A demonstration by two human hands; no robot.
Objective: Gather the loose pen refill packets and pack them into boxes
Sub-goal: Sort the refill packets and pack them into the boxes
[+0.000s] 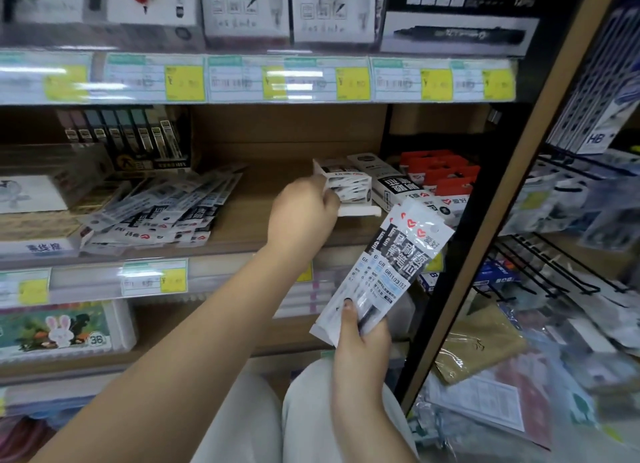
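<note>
Crouching before a stationery shelf (242, 227), we note our left hand (301, 209) stretched forward to an open white box (343, 185) that lies on its side on the wooden shelf board, its flap (358, 211) hanging open toward us. That hand's fingers are curled at the box mouth, where packets already sit inside; whether they pinch a packet or the box edge we cannot tell. Our right hand (362, 341) is lower and nearer, fingers and thumb clamped round the bottom end of a fanned bundle of refill packets (391, 265), black-and-white printed with red heart logos, tilted up toward the box. Well to the left on the same shelf board lies the loose pile of packets (162, 213), overlapping at odd angles. Just right of the open box stands a closed white box (391, 182), and beside that a row of red-topped packs (443, 175). Yellow price tags (353, 83) line the shelf edge above. A bunny-printed box (62, 331) sits on the lower shelf at left. Our pale trouser knees (311, 410) show at bottom.
</note>
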